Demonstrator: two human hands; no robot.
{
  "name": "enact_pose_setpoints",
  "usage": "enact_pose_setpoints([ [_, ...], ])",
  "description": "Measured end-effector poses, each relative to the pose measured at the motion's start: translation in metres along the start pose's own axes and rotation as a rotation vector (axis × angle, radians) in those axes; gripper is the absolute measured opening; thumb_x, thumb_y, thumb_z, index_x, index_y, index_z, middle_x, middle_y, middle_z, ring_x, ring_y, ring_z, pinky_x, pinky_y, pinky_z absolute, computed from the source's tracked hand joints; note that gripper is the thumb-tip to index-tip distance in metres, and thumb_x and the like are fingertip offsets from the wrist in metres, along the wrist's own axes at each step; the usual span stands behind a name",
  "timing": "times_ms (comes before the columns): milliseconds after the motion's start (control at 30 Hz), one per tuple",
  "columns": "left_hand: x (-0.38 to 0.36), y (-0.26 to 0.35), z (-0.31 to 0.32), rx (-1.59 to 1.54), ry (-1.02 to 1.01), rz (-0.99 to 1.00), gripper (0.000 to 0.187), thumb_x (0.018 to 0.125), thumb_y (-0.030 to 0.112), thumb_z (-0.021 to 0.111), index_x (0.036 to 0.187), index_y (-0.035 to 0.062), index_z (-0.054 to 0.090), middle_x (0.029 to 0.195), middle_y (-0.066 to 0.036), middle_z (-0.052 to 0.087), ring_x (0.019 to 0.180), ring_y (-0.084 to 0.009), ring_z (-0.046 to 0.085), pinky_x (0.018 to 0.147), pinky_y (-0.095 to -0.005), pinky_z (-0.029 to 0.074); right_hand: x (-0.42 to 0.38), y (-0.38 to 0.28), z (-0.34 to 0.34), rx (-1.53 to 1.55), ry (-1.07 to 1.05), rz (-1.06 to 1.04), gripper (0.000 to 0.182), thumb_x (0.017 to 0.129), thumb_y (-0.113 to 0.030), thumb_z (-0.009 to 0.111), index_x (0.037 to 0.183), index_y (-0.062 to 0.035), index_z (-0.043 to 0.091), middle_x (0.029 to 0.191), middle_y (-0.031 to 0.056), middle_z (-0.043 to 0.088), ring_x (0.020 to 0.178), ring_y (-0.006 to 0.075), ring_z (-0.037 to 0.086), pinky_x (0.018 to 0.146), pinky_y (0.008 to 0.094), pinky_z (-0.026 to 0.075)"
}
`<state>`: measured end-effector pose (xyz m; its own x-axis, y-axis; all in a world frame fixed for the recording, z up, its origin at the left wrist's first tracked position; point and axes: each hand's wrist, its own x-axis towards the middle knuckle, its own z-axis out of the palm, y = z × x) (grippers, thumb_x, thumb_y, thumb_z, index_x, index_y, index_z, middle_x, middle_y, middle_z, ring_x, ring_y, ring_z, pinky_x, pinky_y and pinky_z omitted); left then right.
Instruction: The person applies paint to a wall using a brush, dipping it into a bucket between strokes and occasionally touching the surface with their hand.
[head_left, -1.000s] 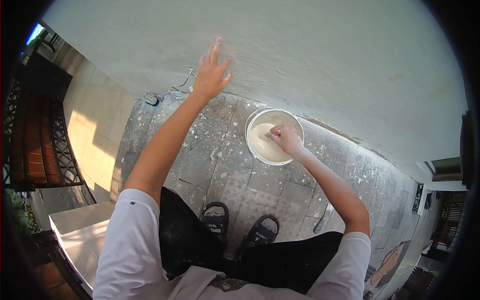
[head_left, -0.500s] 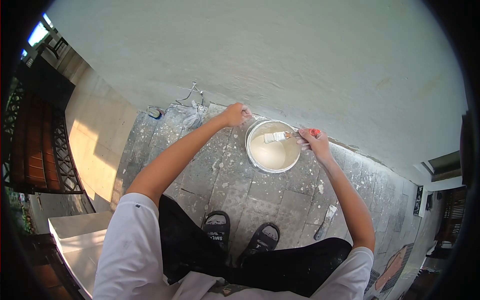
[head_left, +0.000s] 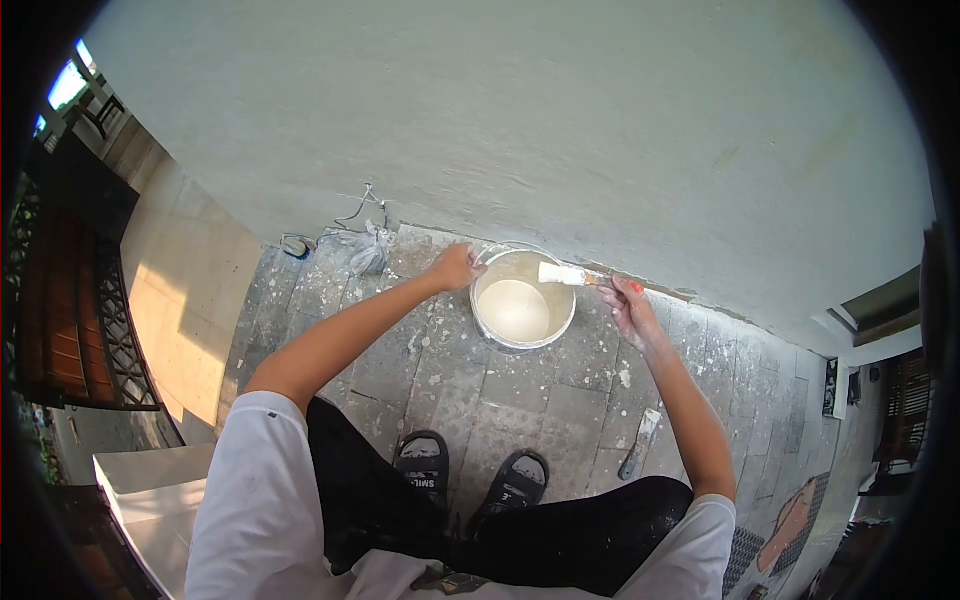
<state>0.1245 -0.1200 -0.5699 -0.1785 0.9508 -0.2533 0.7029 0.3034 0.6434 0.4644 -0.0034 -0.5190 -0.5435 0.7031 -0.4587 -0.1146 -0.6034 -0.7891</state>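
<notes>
A white bucket (head_left: 556, 337) stands on the paint-spattered paving close to the wall, with cream paint (head_left: 514, 310) in its bottom. My left hand (head_left: 458, 268) is closed at the bucket's left rim, its fingertips partly hidden there. In my right hand (head_left: 632, 308) is a paintbrush (head_left: 563, 274) with a red-ended handle. Its bristles are thick with white paint and point left, over the far right part of the bucket's mouth.
A plain pale wall (head_left: 560, 130) rises just beyond the bucket. Loose wires (head_left: 362, 203) and a plastic bag (head_left: 371, 248) are at its foot on the left. A paint-smeared scraper (head_left: 641, 441) lies right of my sandals (head_left: 519, 481). A pale block (head_left: 150, 490) stands at lower left.
My left hand has come down from near the wall to the bucket's rim. The paintbrush has shifted right relative to the bucket, toward its far right rim. The view has moved slightly.
</notes>
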Motion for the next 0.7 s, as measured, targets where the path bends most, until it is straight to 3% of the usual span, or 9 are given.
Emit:
enact_pose_setpoints([
  [67, -0.008, 0.030, -0.013, -0.021, 0.019, -0.050, 0.032, 0.090, 0.038, 0.056, 0.087, 0.0056, 0.055, 0.077, -0.003, 0.058, 0.069, -0.0133, 0.055, 0.060, -0.0286, 0.045, 0.000, -0.004, -0.004, 0.022, -0.013, -0.029, 0.020, 0.091, -0.022, 0.057, 0.102, -0.0056, 0.056, 0.093, 0.0111, 0.066, 0.070, 0.0093, 0.066, 0.046, 0.0153, 0.050],
  [167, -0.022, 0.069, -0.014, -0.716, -0.249, -0.067, 0.039, 0.091, 0.044, 0.051, 0.074, 0.0092, 0.049, 0.064, 0.001, 0.046, 0.058, -0.0098, 0.046, 0.054, -0.0264, 0.039, -0.004, -0.011, -0.003, 0.025, -0.036, -0.054, 0.026, 0.090, -0.024, 0.058, 0.107, -0.0033, 0.055, 0.098, 0.0124, 0.065, 0.074, 0.0100, 0.065, 0.047, 0.0164, 0.049],
  [267, -0.035, 0.111, -0.016, -0.925, -0.319, -0.193, 0.045, 0.091, 0.053, 0.045, 0.069, 0.0133, 0.043, 0.059, 0.005, 0.033, 0.051, -0.0075, 0.033, 0.049, -0.0242, 0.030, -0.007, -0.011, -0.010, 0.031, -0.072, -0.060, 0.030, 0.090, -0.024, 0.058, 0.110, -0.0013, 0.054, 0.101, 0.0130, 0.064, 0.076, 0.0104, 0.065, 0.049, 0.0169, 0.049],
  [300, -0.038, 0.119, -0.013, -0.859, -0.227, -0.168, 0.048, 0.092, 0.058, 0.038, 0.068, 0.0155, 0.040, 0.057, 0.007, 0.028, 0.049, -0.0067, 0.025, 0.046, -0.0237, 0.022, -0.008, -0.008, -0.016, 0.034, -0.082, -0.057, 0.031, 0.090, -0.024, 0.058, 0.111, -0.0010, 0.054, 0.102, 0.0130, 0.064, 0.076, 0.0105, 0.065, 0.049, 0.0169, 0.049],
  [400, -0.039, 0.128, -0.030, -0.956, -0.191, -0.191, 0.051, 0.091, 0.060, 0.035, 0.067, 0.0150, 0.039, 0.054, 0.008, 0.026, 0.045, -0.0064, 0.022, 0.044, -0.0237, 0.020, -0.009, 0.006, -0.026, 0.056, -0.114, -0.016, 0.033, 0.091, -0.023, 0.057, 0.114, 0.0004, 0.053, 0.102, 0.0137, 0.064, 0.077, 0.0110, 0.065, 0.050, 0.0170, 0.049],
  [500, -0.055, 0.168, -0.071, -1.047, -0.144, -0.198, 0.053, 0.093, 0.058, 0.031, 0.073, 0.0119, 0.047, 0.052, 0.008, 0.023, 0.043, -0.0060, 0.019, 0.042, -0.0238, 0.017, -0.031, -0.012, -0.003, 0.093, -0.063, -0.022, 0.038, 0.090, -0.024, 0.058, 0.117, 0.0027, 0.051, 0.103, 0.0162, 0.063, 0.075, 0.0111, 0.065, 0.050, 0.0170, 0.049],
  [600, -0.088, 0.220, -0.127, -1.026, -0.097, -0.113, 0.053, 0.094, 0.054, 0.034, 0.090, 0.0056, 0.056, 0.053, 0.007, 0.025, 0.041, -0.0058, 0.019, 0.040, -0.0237, 0.018, -0.073, -0.066, 0.046, 0.091, -0.042, -0.015, 0.041, 0.089, -0.025, 0.060, 0.117, 0.0040, 0.051, 0.104, 0.0172, 0.063, 0.073, 0.0121, 0.065, 0.051, 0.0189, 0.050],
  [667, -0.115, 0.261, -0.171, -1.055, -0.151, -0.139, 0.050, 0.096, 0.049, 0.034, 0.105, 0.0049, 0.056, 0.053, 0.007, 0.023, 0.042, -0.0058, 0.019, 0.041, -0.0235, 0.018, -0.099, -0.107, 0.077, 0.058, -0.075, -0.041, 0.040, 0.088, -0.025, 0.061, 0.115, 0.0048, 0.053, 0.102, 0.0170, 0.064, 0.073, 0.0136, 0.065, 0.052, 0.0206, 0.051],
  [700, -0.129, 0.281, -0.192, -1.096, -0.179, -0.143, 0.046, 0.096, 0.047, 0.034, 0.104, 0.0055, 0.054, 0.053, 0.007, 0.023, 0.042, -0.0059, 0.019, 0.041, -0.0233, 0.019, -0.114, -0.127, 0.091, 0.043, -0.083, -0.049, 0.040, 0.088, -0.024, 0.061, 0.114, 0.0051, 0.054, 0.101, 0.0167, 0.064, 0.073, 0.0146, 0.065, 0.052, 0.0215, 0.051],
])
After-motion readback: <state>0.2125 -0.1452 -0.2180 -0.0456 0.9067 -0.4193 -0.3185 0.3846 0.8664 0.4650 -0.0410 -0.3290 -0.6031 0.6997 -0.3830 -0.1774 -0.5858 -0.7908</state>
